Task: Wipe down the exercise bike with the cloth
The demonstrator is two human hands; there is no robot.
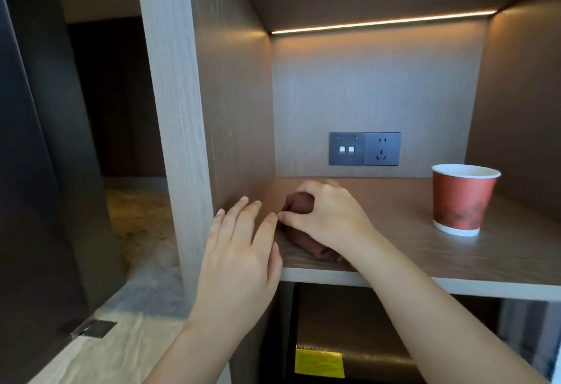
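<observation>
Warm LED strip [382, 21] along niche ceiling, sole visible source; amber glow washes down back panel [394, 89], fading toward shelf [394, 231]. Soft sheen on shelf surface beside paper cup [461, 198]. Left third of frame dim, corridor [115, 95] near black. Left hand [239, 250] and right hand [331, 216] slightly motion-blurred; cloth [299, 203] in shade, detail lost. Wide-angle bend in uprights at edges. Lower compartment [349, 323] murky, yellow label [318, 364] inside too soft to read.

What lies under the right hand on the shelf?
A dark brown cloth, gripped by the right hand, lying on the wooden shelf. Its middle is covered by the hand and wrist.
</observation>
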